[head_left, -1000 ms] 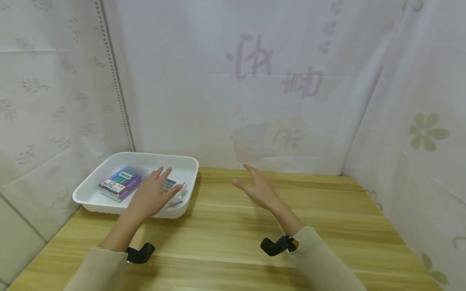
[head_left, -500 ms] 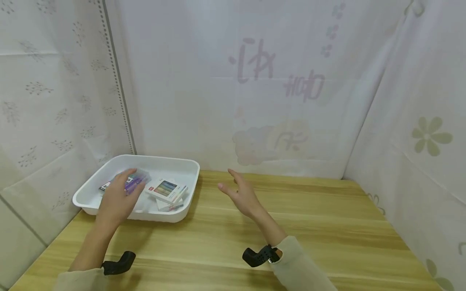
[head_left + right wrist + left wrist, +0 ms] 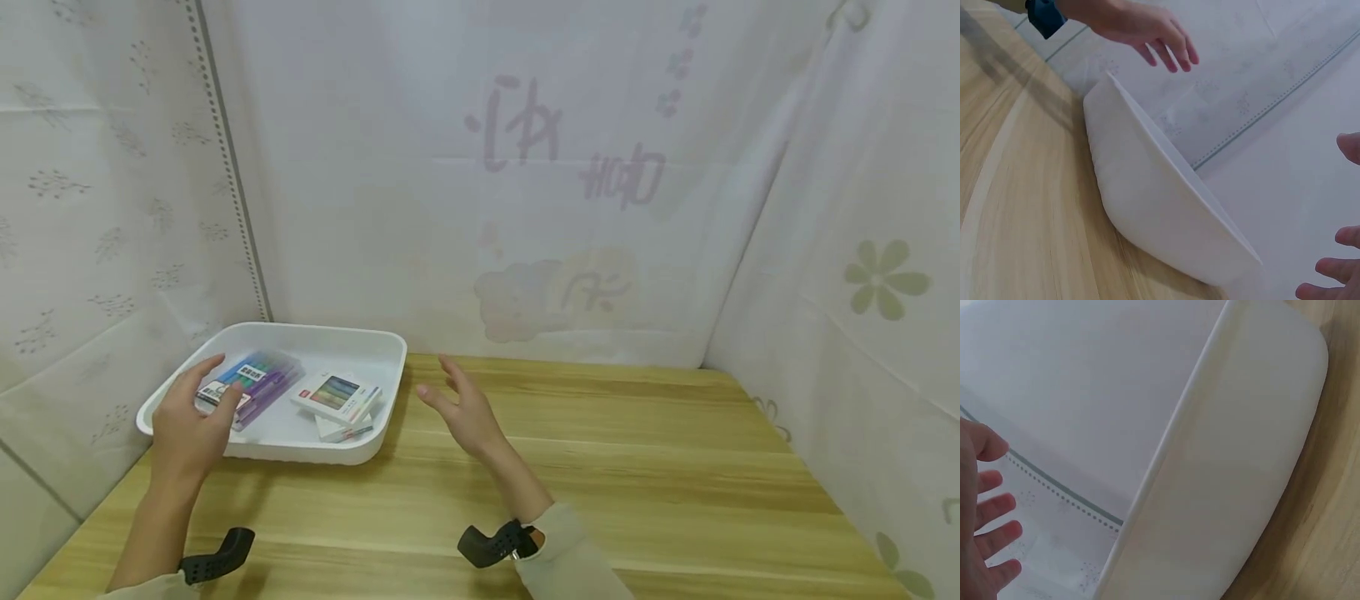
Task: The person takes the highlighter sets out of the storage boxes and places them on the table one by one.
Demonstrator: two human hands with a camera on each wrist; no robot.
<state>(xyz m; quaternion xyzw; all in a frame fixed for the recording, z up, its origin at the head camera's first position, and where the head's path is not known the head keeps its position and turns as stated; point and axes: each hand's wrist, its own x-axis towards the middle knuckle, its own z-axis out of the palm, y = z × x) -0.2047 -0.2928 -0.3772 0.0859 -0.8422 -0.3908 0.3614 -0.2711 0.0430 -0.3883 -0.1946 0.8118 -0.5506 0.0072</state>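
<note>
A white plastic tray [image 3: 322,452] stands on the wooden table at the left. Inside it lies a clear pack of colored pens [image 3: 264,379], purple and blue-green, partly behind my left hand [image 3: 187,421]. To the right of the pack, a flat white box with a striped color picture [image 3: 339,395] rests on another small white box [image 3: 343,428]. My left hand hovers over the tray's near left corner, fingers spread and holding nothing; the right wrist view shows this hand [image 3: 1154,34] above the rim. Just right of the tray, my right hand [image 3: 468,417] is raised with loose fingers, nothing in it.
The wooden table [image 3: 637,467] stretches to the right of the tray. A pale patterned cloth [image 3: 375,208] hangs behind it, and similar cloth closes in both sides. Each wrist wears a black camera mount [image 3: 217,558].
Both hands have moved left. My left hand has passed from over the white boxes to the tray's left corner, uncovering the boxes. My right hand has come closer to the tray.
</note>
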